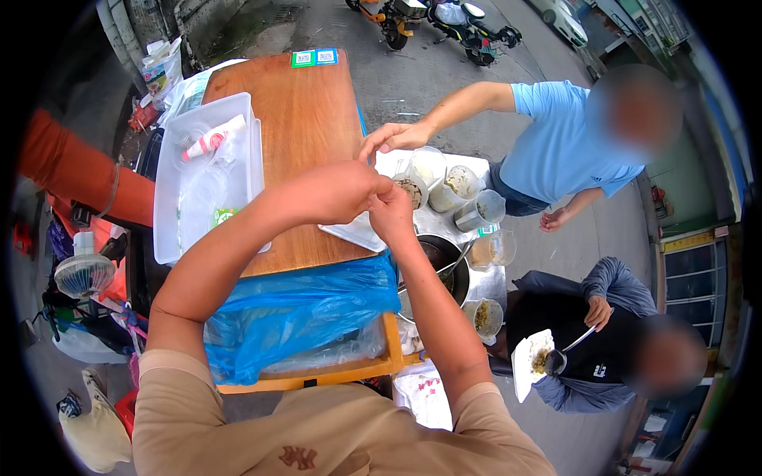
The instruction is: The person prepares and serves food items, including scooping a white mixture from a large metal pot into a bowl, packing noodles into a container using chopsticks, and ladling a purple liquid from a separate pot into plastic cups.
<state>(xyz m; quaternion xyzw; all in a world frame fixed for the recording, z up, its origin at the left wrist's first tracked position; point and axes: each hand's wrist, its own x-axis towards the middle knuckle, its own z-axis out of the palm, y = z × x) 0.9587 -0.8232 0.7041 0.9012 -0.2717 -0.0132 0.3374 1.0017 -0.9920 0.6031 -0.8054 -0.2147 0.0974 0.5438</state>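
Observation:
My left hand point(339, 189) and my right hand point(392, 214) meet above the right edge of a brown wooden board point(297, 119). Their fingertips come together, and whatever may be between them is hidden. Just beyond, another person's hand point(396, 140) reaches in from the right, very near my left hand. Under my right hand lies a white tray or lid point(357, 233). Several clear plastic containers with food residue, one of them a tub point(461, 181), stand beside my hands on a metal-topped surface point(485, 279). A dark pot point(458, 285) with a ladle is by my right forearm.
A clear plastic bin point(256, 172) with a red-and-white tube point(213, 143) sits on the board's left. Blue plastic sheeting point(297, 303) hangs in front. At right, a person in dark clothes holds a foam food box point(524, 369) and a ladle point(556, 360). A fan point(84, 273) stands left.

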